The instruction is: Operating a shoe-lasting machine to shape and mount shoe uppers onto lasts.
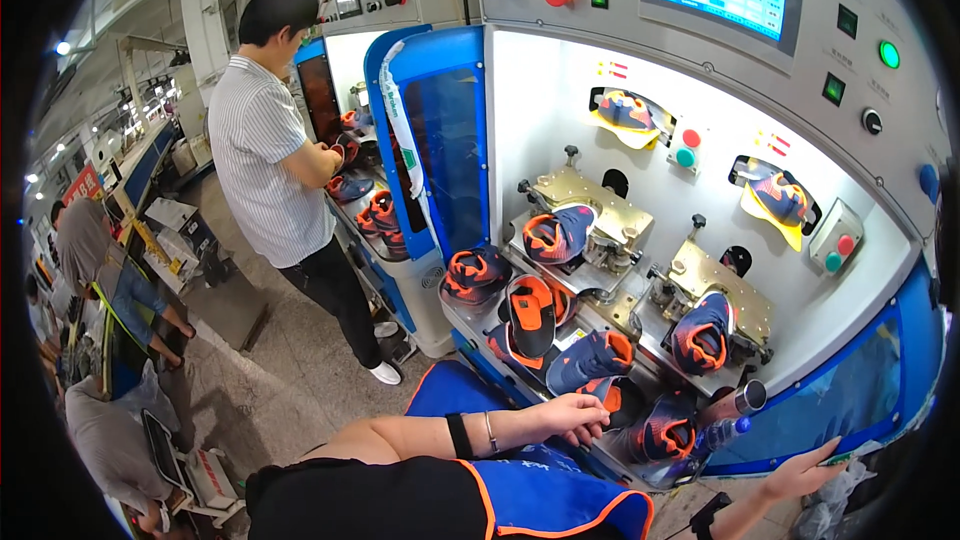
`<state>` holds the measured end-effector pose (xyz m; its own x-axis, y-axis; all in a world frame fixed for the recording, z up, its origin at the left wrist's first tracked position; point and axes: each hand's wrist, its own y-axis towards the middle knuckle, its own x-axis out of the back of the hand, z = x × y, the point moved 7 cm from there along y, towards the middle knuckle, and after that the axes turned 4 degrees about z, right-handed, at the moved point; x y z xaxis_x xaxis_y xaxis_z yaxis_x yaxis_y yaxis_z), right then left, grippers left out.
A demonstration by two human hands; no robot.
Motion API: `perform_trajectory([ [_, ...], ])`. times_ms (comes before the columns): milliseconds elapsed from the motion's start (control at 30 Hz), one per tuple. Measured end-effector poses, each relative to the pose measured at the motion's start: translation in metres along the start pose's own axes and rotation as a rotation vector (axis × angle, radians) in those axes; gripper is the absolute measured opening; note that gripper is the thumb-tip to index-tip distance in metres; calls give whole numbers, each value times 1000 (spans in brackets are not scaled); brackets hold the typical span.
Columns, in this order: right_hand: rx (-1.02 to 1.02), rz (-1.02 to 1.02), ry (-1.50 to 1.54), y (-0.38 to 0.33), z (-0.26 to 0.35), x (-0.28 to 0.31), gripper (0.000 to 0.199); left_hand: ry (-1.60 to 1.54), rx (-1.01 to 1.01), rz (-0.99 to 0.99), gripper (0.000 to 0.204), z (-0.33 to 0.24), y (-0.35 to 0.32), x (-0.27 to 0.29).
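A person in a striped shirt [268, 140] stood at the neighbouring machine, handling work beside sneakers lined along its ledge, apparently to keep them within reach. An open blue door [432, 130] separated that station from the wearer's. On the nearer ledge, a dark sneaker [475, 275] rested at the left end beside a shoe with an orange insole [532, 312], its opening turned outward, perhaps for easy grasping. In the lit chamber, one sneaker [560, 235] sat against the left metal fixture [590, 202], seemingly braced by it. A navy sneaker [592, 358] lay on the ledge below. The wearer's left hand [580, 418] hung beside it, fingers curled close together; whether they gripped anything could not be told. Another sneaker [667, 428] stood past that hand, and a further one [703, 333] sat at the right metal fixture [720, 285]. A blue-capped bottle [724, 433] stood near the ledge's end. At far right, the right hand [800, 472] reached toward the blue-framed panel [830, 400], fingers extended; their grip, if any, was unclear.
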<state>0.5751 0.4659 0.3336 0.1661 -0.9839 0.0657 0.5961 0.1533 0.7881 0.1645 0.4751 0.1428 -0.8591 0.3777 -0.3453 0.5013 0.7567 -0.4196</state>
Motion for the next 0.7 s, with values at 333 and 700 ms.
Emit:
perform_trajectory([
  [333, -235, -62, -107, -4, -6, 2, 55, -36, -53, -98, 27, -4, -20, 28],
  [700, -83, -16, -27, -3, 31, 6, 52, -27, -61, -5, 23, -38, -18, 41],
])
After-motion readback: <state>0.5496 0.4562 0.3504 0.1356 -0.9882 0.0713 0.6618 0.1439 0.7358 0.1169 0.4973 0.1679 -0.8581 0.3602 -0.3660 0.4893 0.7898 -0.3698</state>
